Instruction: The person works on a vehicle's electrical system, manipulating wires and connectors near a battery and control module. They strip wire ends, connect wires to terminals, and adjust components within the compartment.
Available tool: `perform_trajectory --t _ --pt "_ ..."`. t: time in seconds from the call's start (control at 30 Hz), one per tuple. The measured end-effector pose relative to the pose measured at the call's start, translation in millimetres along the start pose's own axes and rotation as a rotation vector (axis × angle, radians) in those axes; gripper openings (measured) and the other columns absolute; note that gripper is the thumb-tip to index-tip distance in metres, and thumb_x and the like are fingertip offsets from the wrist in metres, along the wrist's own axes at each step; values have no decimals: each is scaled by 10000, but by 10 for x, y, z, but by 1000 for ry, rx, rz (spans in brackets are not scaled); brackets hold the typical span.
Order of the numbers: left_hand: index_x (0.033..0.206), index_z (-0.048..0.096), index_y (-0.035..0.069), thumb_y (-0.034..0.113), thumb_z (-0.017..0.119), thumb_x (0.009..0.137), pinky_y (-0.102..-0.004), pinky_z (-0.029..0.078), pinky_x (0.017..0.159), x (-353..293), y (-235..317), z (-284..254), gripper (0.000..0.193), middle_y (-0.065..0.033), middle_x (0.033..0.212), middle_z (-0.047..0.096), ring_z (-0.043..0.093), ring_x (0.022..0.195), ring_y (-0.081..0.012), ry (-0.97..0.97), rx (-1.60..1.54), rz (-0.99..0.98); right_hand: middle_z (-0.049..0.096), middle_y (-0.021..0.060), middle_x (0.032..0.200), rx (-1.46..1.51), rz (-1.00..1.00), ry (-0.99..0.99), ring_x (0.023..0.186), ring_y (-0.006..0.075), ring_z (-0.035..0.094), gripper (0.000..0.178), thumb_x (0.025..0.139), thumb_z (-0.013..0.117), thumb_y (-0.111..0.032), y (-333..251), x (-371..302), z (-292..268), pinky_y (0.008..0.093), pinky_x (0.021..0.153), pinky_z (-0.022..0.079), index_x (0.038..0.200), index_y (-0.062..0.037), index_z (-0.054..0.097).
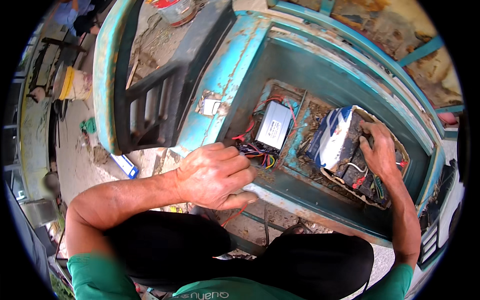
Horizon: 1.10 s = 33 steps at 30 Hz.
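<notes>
My left hand (217,176) hangs over the near rim of a teal metal compartment (240,65), its fingers curled and the thumb pointing right. What lies inside its grip is hidden; a red wire (234,216) shows just below the thumb. My right hand (381,150) reaches into the compartment and rests on dark, dirty batteries (350,150), with thumb and fingers apart. A torn blue-and-white cardboard box (332,140) surrounds the batteries. White wire and red terminal pieces (358,183) show on top. Left of the box sits a silver controller box (274,125) with several coloured wires (262,156).
A black slatted plastic panel (160,100) and a curved teal frame (107,80) stand left of the compartment. Farther left are a yellowish bucket (75,84) and a blue-and-white packet (125,166) on the ground. A red-and-grey bucket (175,11) stands beyond the panel.
</notes>
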<state>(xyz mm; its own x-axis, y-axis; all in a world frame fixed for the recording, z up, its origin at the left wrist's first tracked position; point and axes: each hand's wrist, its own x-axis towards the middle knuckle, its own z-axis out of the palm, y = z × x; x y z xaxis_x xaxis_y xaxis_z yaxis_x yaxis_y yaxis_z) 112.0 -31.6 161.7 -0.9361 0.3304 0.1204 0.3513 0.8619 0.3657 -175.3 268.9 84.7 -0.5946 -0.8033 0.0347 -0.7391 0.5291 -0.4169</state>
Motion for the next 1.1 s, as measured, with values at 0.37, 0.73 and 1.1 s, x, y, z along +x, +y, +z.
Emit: perform_trajectory --t 0.37,0.73,1.1 --pt "991 695 56 371 792 724 -351 486 657 -100 14 -6 424 -56 884 647 631 762 -225 -15 -23 -53 686 164 918 213 -446 -95 914 340 677 142 835 684 -116 -1303 415 33 461 826 553 923 -8 712" --pt "973 681 57 373 792 730 -343 459 609 -70 7 60 414 -53 843 624 613 723 -208 50 -38 -23 718 138 1083 -364 -647 -770 1072 286 670 209 855 622 -211 -1983 764 1354 402 867 540 902 -87 784" --pt "907 591 62 423 677 868 -380 435 672 -241 -35 148 373 -64 813 518 558 756 -245 120 -36 26 484 90 1540 53 -546 -745 1447 307 397 623 876 568 -420 -1769 978 2385 524 1150 310 1461 -213 519"
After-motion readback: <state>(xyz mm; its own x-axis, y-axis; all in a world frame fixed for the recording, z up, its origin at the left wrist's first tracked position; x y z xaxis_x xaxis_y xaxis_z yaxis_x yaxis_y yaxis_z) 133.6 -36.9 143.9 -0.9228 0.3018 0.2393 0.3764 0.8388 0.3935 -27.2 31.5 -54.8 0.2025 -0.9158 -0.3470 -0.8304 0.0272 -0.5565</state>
